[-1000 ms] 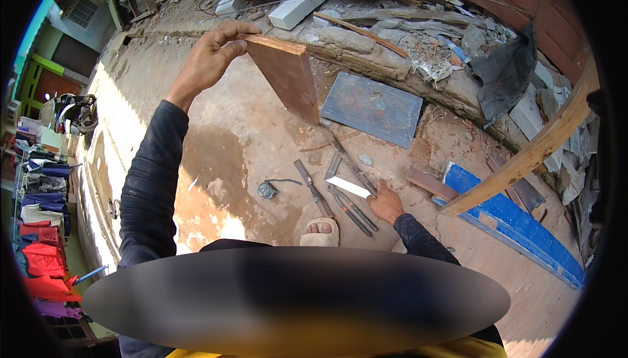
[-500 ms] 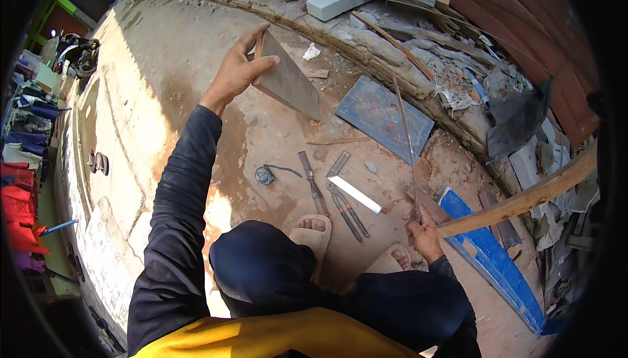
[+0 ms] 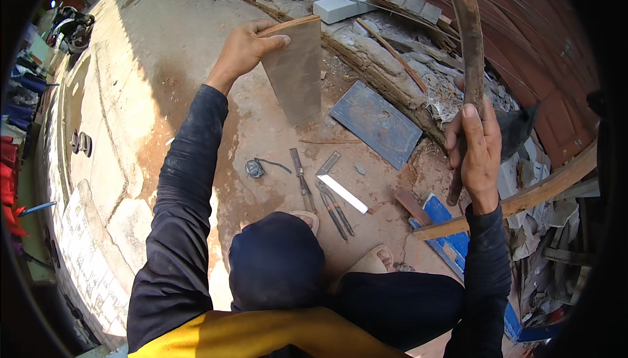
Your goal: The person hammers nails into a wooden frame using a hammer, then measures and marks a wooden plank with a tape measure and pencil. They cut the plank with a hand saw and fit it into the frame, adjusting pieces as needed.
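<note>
My left hand [image 3: 247, 54] grips a flat wooden board [image 3: 294, 73] by its upper edge, thumb on the near face. The board hangs tilted above the ground, its brown face toward me. My right hand [image 3: 477, 152] is wrapped round the lower end of a long, rusty-brown machete [image 3: 470, 37], raised upright at the right; its top runs out of the picture. On the ground between my arms lie a tape measure [image 3: 254, 168] with a black strap, a chisel [image 3: 301, 178], a try square [image 3: 343, 193] and pincers with dark handles [image 3: 337, 212].
A blue-grey panel [image 3: 376, 124] lies beyond the tools. A curved wooden beam [image 3: 523, 202] crosses at the right over a blue piece [image 3: 450, 243]. Rubble and white blocks [image 3: 335, 9] line the far right side. A motorbike [image 3: 69, 31] stands far left.
My right hand has lifted the machete up and to the right, from low by my foot. The board in my left hand has turned so its face shows more fully.
</note>
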`<state>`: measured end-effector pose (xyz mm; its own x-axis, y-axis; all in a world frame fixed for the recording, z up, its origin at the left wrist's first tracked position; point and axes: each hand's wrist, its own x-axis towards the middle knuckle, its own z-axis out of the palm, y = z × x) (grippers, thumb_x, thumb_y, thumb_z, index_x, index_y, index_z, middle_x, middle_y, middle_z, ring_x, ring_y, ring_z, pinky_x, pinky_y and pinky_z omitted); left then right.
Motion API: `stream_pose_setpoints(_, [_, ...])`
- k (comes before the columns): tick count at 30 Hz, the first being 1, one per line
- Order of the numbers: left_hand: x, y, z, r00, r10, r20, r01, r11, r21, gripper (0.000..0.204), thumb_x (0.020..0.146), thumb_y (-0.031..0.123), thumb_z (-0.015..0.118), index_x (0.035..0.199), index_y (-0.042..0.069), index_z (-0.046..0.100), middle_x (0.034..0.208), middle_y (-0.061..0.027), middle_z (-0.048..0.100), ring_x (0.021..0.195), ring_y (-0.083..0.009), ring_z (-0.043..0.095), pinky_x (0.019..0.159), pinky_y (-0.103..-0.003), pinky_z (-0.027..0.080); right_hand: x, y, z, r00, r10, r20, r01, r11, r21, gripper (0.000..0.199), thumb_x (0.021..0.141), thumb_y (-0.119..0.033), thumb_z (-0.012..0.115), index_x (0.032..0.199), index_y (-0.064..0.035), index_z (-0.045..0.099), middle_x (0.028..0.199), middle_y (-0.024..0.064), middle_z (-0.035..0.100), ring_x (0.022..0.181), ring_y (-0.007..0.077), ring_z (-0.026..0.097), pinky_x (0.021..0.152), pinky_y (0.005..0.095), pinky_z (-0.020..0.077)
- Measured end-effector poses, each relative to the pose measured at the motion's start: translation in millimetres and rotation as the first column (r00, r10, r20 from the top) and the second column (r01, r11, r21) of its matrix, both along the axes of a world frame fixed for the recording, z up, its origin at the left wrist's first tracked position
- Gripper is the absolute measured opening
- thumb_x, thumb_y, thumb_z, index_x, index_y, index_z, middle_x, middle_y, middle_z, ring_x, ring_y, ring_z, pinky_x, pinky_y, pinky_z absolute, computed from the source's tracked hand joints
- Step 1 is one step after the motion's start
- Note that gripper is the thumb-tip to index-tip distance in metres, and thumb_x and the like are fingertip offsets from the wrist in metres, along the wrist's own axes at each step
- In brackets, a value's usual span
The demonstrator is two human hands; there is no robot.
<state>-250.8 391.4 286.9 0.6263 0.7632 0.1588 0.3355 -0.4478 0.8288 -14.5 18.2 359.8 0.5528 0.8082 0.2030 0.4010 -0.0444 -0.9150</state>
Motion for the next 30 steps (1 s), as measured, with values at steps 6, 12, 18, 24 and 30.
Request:
stream_pose_setpoints(6, [-10.3,-2.5,-38.6,0.945,0.013,0.328,0.032,0.991,-0.131,0.052,0.090,0.024,0.086,0.132,-0.003,0.070,0.118,-0.0125,0.077,0.104,-0.0194,0.072,0.094,-0.032,0.056,-47.5,66.6,-7.1,0.992,0.077,0.096,-0.065,0.991,-0.120,0.052,0.113,-0.038,0.051,0.151,-0.0027,0.051,0.070,0.0022,0.058,0.055,0.0104,0.054,0.054,0.0303,0.0473])
stream_pose_setpoints(12, [-42.9,-31.3,-113.5,0.878,0.202,0.433,-0.024,0.924,-0.383,0.047,0.094,0.022,0.082,0.128,-0.007,0.069,0.119,-0.0116,0.077,0.105,-0.0195,0.072,0.093,-0.034,0.056,-86.1,92.4,-45.8,0.985,0.076,0.157,-0.047,0.983,-0.180,0.049,0.112,-0.034,0.052,0.149,-0.0021,0.051,0.081,0.0135,0.069,0.076,0.0310,0.071,0.074,0.0438,0.0538])
stream_pose_setpoints(18, [-41.9,-35.5,-141.7,0.956,0.081,0.283,0.006,0.956,-0.294,0.042,0.098,0.026,0.078,0.122,-0.008,0.071,0.114,-0.0141,0.078,0.101,-0.0203,0.073,0.093,-0.035,0.056,-105.4,106.0,-51.1,0.939,0.176,0.296,-0.104,0.964,-0.244,0.045,0.111,-0.031,0.052,0.149,-0.0064,0.051,0.087,0.0269,0.072,0.085,0.0515,0.071,0.076,0.0567,0.0526])
stream_pose_setpoints(24, [-24.5,-35.7,-129.6,0.987,-0.011,0.158,0.041,0.982,-0.186,0.041,0.100,0.031,0.074,0.117,-0.007,0.074,0.106,-0.0168,0.080,0.097,-0.0214,0.074,0.089,-0.036,0.056,-124.3,146.5,-59.1,0.882,0.277,0.381,-0.181,0.946,-0.269,0.041,0.110,-0.028,0.052,0.144,-0.0068,0.051,0.087,0.0310,0.070,0.084,0.0539,0.069,0.074,0.0599,0.0508])
stream_pose_setpoints(30, [-25.9,-36.6,-128.7,0.990,-0.020,0.138,0.044,0.983,-0.177,0.042,0.099,0.033,0.074,0.115,-0.006,0.075,0.101,-0.0179,0.080,0.091,-0.0220,0.075,0.085,-0.037,0.057,-128.5,168.3,-68.3,0.869,0.287,0.403,-0.185,0.944,-0.275,0.036,0.109,-0.026,0.053,0.139,-0.0054,0.052,0.081,0.0310,0.070,0.079,0.0545,0.068,0.071,0.0625,0.0507])
